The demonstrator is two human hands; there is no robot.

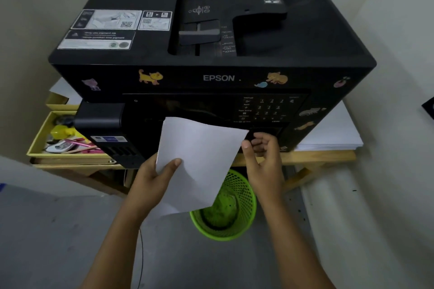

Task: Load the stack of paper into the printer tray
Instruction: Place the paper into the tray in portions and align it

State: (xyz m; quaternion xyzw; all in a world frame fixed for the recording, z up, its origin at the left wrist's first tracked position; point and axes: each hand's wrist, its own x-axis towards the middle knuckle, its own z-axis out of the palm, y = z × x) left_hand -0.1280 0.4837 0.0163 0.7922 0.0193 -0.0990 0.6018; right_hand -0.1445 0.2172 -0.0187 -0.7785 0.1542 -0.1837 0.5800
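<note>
A large black Epson printer (211, 30) with cat stickers sits on a wooden table. In front of its control panel I hold a white stack of paper (199, 162), tilted, its lower edge hanging over the floor. My left hand (157, 176) grips the paper's left edge, thumb on top. My right hand (263, 159) is at the paper's right edge, thumb touching it, fingers curled loosely beside it. The printer's lower front, where a tray could be, is hidden behind the paper and hands.
A green mesh waste bin (234, 223) stands on the floor under the table edge. A yellow box (42, 134) of pens and small items sits left of the printer. A pile of white sheets (333, 134) lies at the right. Walls close in on both sides.
</note>
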